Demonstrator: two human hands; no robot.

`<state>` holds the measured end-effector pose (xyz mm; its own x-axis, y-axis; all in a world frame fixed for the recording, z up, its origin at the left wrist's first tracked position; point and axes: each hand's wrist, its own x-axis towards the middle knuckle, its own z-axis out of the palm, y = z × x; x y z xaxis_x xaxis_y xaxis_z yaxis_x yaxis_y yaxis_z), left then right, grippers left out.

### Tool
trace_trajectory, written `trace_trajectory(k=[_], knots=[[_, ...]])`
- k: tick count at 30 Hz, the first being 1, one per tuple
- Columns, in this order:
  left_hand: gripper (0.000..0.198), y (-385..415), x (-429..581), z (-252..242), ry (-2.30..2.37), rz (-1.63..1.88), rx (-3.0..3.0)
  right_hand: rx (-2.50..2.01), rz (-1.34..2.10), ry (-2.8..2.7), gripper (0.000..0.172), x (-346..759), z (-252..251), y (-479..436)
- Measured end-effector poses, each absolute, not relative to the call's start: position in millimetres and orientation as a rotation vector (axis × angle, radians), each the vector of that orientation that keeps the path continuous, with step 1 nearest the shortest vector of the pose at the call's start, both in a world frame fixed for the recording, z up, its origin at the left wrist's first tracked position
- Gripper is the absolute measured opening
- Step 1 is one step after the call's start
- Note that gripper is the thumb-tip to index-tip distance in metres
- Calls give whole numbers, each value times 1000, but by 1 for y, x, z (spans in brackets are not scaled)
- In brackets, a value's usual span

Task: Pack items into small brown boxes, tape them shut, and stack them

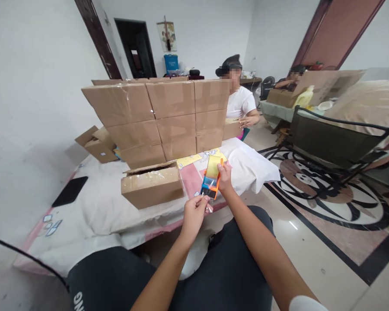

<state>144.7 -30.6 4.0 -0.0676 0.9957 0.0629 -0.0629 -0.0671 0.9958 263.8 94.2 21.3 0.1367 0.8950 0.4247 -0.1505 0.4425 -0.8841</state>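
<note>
My right hand (225, 176) is closed around a blue-and-orange tape dispenser (210, 181) that carries a yellowish roll of clear tape (213, 165). At the dispenser's lower end, my left hand (195, 211) pinches the loose end of the clear tape (209, 208). Both hands are above the near edge of the covered table, in front of my knees. To their left lies a cardboard box (152, 185), its top flap slightly raised and shiny tape along the upper face. Part of the dispenser's handle is hidden by my right fingers.
Stacked cardboard boxes (171, 121) form a wall across the table (100, 211). An open box (99, 144) and a black flat object (70, 191) are at left. A person in white (241, 101) touches a box behind the stack. A folding chair (333, 147) stands at right.
</note>
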Motion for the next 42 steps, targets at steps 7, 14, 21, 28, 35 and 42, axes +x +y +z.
trace_trajectory(k=[7,14,21,28,35,42], knots=[[27,-29,135,3,1161,1266,1165,-808,878,-1228,52,264,20,98],[29,-34,127,-1,1164,1277,1133,-831,850,-1247,53,256,13,100],[35,-27,117,-8,1153,1309,1079,-886,941,-1125,45,242,25,90],[35,-22,118,-4,1034,1288,1089,-898,974,-996,43,240,37,87],[31,-25,120,-3,1011,1303,1145,-889,1068,-1011,41,247,30,92],[28,-30,127,-9,1136,1492,1224,-957,1154,-991,41,252,-3,111]])
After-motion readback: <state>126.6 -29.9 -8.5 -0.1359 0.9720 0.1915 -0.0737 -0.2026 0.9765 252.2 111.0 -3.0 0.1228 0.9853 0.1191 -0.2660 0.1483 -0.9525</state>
